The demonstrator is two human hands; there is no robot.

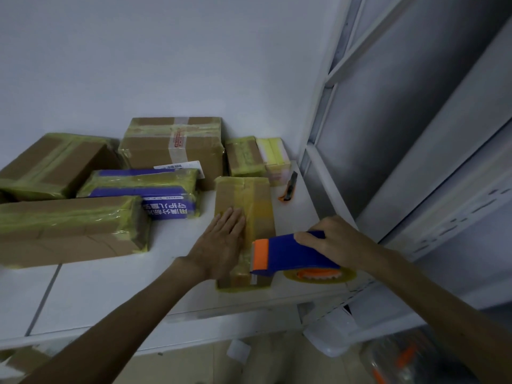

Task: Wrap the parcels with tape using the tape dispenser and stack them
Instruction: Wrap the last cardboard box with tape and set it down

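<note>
A long brown cardboard parcel (256, 200) lies lengthwise on the white table (110, 289), with a strip of yellowish tape down its top. My left hand (221, 245) rests flat on its left half, fingers straight. My right hand (329, 239) grips a blue and orange tape dispenser (288, 256) whose orange front sits at the parcel's near end. The tape roll (321, 275) shows beneath the dispenser, over the table to the right of the parcel.
Several taped parcels lie behind and to the left: a large brown box (177, 145), a blue-printed one (144, 189), a long one (69, 228) and small ones (243, 156). An orange and black utility knife (289, 188) lies by the right edge. Metal shelving (415, 134) stands on the right.
</note>
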